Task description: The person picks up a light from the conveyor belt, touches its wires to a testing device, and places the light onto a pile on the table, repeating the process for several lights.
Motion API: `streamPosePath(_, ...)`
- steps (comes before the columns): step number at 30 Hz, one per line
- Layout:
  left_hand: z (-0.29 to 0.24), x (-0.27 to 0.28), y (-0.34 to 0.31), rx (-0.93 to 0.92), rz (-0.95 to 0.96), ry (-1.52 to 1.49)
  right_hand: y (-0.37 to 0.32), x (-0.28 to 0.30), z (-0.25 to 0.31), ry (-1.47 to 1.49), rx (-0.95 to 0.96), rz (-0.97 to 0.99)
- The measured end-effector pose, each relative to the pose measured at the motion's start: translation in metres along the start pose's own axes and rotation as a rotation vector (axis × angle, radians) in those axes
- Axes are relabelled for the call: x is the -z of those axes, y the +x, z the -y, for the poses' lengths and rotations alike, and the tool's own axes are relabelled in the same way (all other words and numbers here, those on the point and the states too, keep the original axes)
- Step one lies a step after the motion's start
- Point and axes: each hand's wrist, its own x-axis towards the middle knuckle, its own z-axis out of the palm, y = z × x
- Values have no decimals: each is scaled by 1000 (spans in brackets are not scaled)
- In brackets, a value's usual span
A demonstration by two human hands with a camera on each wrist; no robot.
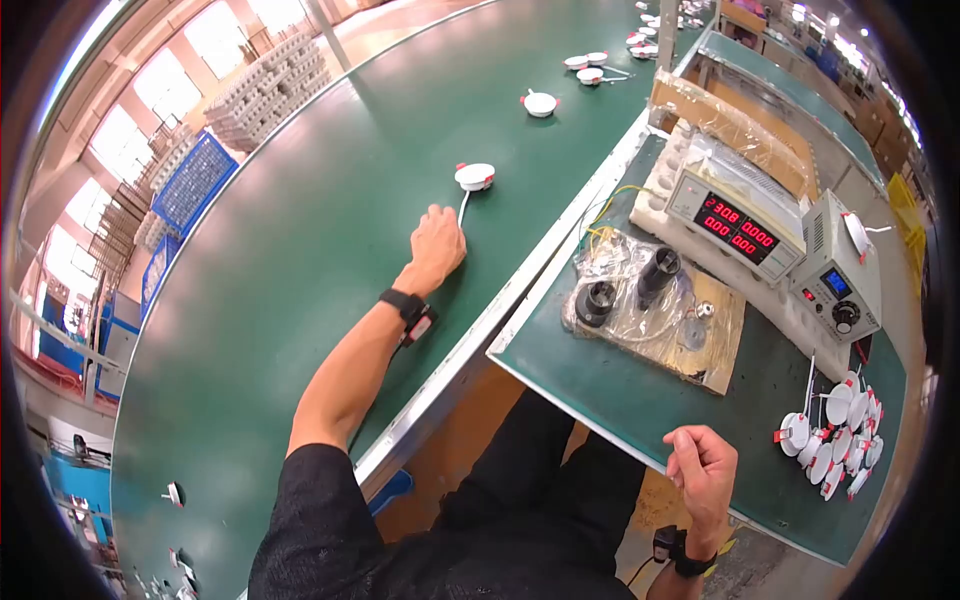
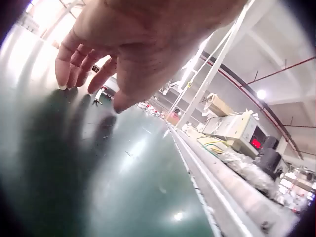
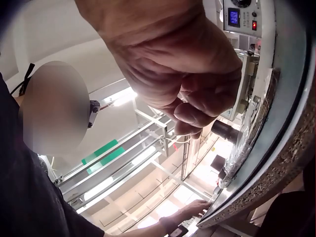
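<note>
My left hand is low over the green conveyor belt, right by the white cable of a round white downlight with red clips. The left wrist view shows the fingers bent loosely downward, thumb apart from them. A cable end with bare wires shows between thumb and fingers, and nothing is gripped. My right hand hangs by the front edge of the side table, fingers loosely curled and holding nothing. That same right hand fills the top of the right wrist view.
On the side table stand a power meter with red digits, a grey unit with a dial, and a plastic-wrapped board with black sockets. Several downlights are piled at right. Another downlight lies farther up the belt.
</note>
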Motion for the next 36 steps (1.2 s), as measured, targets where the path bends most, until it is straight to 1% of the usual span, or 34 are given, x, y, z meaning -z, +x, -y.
streamPosePath(3,24,1,-14,-40,23,88,8,-5,0,-3,20,20)
streamPosePath(6,61,22,-50,2,130,35,13,-15,2,-12,67,67)
streamPosePath(7,65,35,-64,22,158,22,13,-18,4,-19,72,90)
streamPosePath(8,68,47,-80,0,109,-44,14,-22,5,-26,82,122)
streamPosePath(9,58,78,-95,-23,56,-106,16,-30,8,-30,96,155)
streamPosePath(10,45,109,-108,-48,6,-168,19,-41,11,-75,199,148)
streamPosePath(12,10,163,-130,-22,-16,-269,20,-63,17,-176,390,130)
streamPosePath(14,-22,197,-155,-200,-95,-340,26,-85,35,-343,632,135)
streamPosePath(15,-39,217,-166,-248,-13,-353,27,-110,45,-386,779,172)
streamPosePath(16,-58,239,-177,-352,-32,-438,26,-128,49,-416,836,231)
streamPosePath(17,-72,250,-189,-356,21,-455,28,-142,48,-447,901,290)
streamPosePath(18,-85,252,-202,-332,92,-514,27,-152,43,-411,907,395)
streamPosePath(19,-92,257,-211,-410,97,-643,21,-156,34,-381,775,496)
streamPosePath(20,-100,250,-221,-411,47,-688,13,-161,26,-187,646,564)
streamPosePath(21,-102,254,-227,-359,103,-760,20,-147,2,-290,584,573)
streamPosePath(23,-100,243,-231,-320,35,-883,-6,-157,-3,44,409,419)
streamPosePath(25,-99,239,-233,-122,161,-1064,-16,-149,-7,108,355,392)
streamPosePath(26,-97,243,-232,-73,184,-1087,-16,-144,-1,54,387,397)
streamPosePath(27,-98,253,-228,58,390,-1308,-17,-137,-1,23,440,383)
streamPosePath(28,-105,247,-226,159,460,-1481,-20,-130,16,-61,412,390)
streamPosePath(29,-110,242,-220,153,497,-1501,-22,-123,24,-61,364,415)
streamPosePath(30,-116,232,-217,204,523,-1560,-21,-118,27,12,326,428)
streamPosePath(32,-133,217,-208,336,573,-1706,-19,-106,21,61,261,436)
streamPosePath(33,-134,209,-209,353,588,-1763,-20,-105,23,30,285,462)
streamPosePath(35,-148,193,-204,287,545,-1708,-14,-93,26,-47,301,501)
streamPosePath(36,-153,189,-204,279,520,-1654,-11,-89,24,-55,321,480)
